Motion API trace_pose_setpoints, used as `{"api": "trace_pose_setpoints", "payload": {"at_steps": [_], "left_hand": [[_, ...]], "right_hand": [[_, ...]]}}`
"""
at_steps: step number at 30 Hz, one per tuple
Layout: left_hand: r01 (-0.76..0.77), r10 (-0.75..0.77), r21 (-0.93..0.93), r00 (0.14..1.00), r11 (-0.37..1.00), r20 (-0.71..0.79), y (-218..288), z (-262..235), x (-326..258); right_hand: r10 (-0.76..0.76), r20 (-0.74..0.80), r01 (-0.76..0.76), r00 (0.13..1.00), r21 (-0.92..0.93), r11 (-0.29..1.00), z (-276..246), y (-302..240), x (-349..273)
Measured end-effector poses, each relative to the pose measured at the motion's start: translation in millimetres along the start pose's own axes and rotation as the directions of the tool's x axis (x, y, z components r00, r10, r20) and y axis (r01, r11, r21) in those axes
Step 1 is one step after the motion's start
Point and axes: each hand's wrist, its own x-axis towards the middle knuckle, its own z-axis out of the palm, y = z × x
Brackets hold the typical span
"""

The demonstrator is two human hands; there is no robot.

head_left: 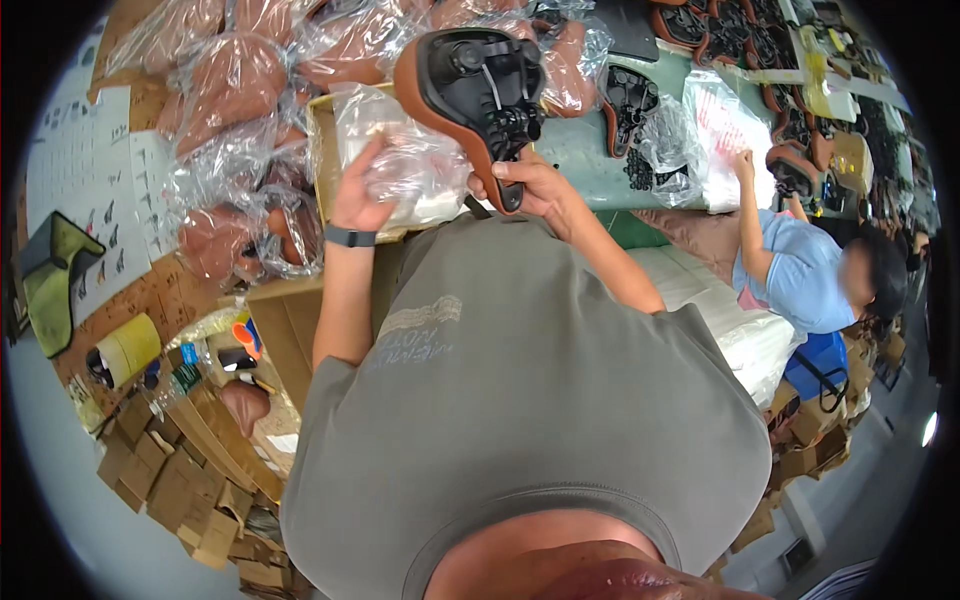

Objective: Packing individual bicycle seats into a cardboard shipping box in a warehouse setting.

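Saddles filled most of the bench, so the person worked standing close against its near edge. The right hand (525,185) was clamped around the narrow nose of a brown bicycle saddle (470,95), holding it upside down and raised above the bench, so that the black underside and its rails faced the person; to me that grip looked meant to keep the wide end free. The right forearm rose steeply from the elbow, wrist bent inward. The left hand (362,195), a dark band (350,237) at its wrist, was lifted to the same height, fingers closed on a crumpled clear plastic bag (410,160) just beside the saddle, over an open cardboard box (322,140). Bagged brown saddles (230,80) were heaped toward the far left corner. At the right edge a co-worker in a blue shirt (800,275) reached onto the bench.
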Motion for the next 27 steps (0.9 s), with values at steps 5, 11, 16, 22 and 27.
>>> {"api": "trace_pose_setpoints", "payload": {"at_steps": [5, 11, 16, 22, 27], "left_hand": [[-0.191, 0.285, 0.555, 0.955, 0.809, -0.087, 32.4, 44.6, 13.8], [-0.177, 0.162, 0.675, 0.983, 0.717, 0.086, 50.3, 102.6, 43.7], [-0.724, -0.068, 0.628, 0.669, -0.286, 0.74, -12.3, 178.8, 28.1], [-0.507, 0.172, 0.849, 0.859, 0.15, 0.483, 2.5, 140.8, -32.8], [-0.536, 0.63, 0.802, 0.725, 0.264, 0.278, -62.6, 152.6, 19.5]], "right_hand": [[-0.049, -0.107, -0.004, 0.993, -0.454, 0.891, 1.5, -50.9, -33.7], [-0.395, -0.143, -0.16, 0.908, -0.987, -0.011, 55.5, -71.4, -38.2], [-0.47, -0.189, -0.142, 0.862, -0.981, 0.135, -1.2, -34.0, -25.6], [-0.076, -0.411, -0.027, 0.908, -0.24, 0.971, 26.4, -85.2, -23.1], [-0.635, 0.243, 0.345, 0.733, -0.938, 0.039, 53.3, -76.4, 20.3]]}}
